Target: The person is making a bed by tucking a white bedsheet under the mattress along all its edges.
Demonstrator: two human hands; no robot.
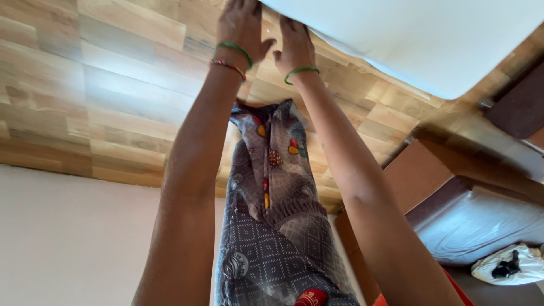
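Bare forearms; green and red bangles (232, 56) left wrist, green bangle (300, 71) right.

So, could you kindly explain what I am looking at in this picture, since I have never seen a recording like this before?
There is no machine here: a person wears a camera on the head, and this single picture looks down along both bare arms. The left hand and the right hand, each with thin bangles at the wrist, reach out to the edge of a thick white mattress and press against it; whether the fingers curl under it cannot be seen. Between the arms hangs a grey patterned cloth with coloured motifs, which looks like the person's own garment. Below lies a wood-plank floor. At the right are a brown wooden bed frame, a grey cushion and a white plastic bag.
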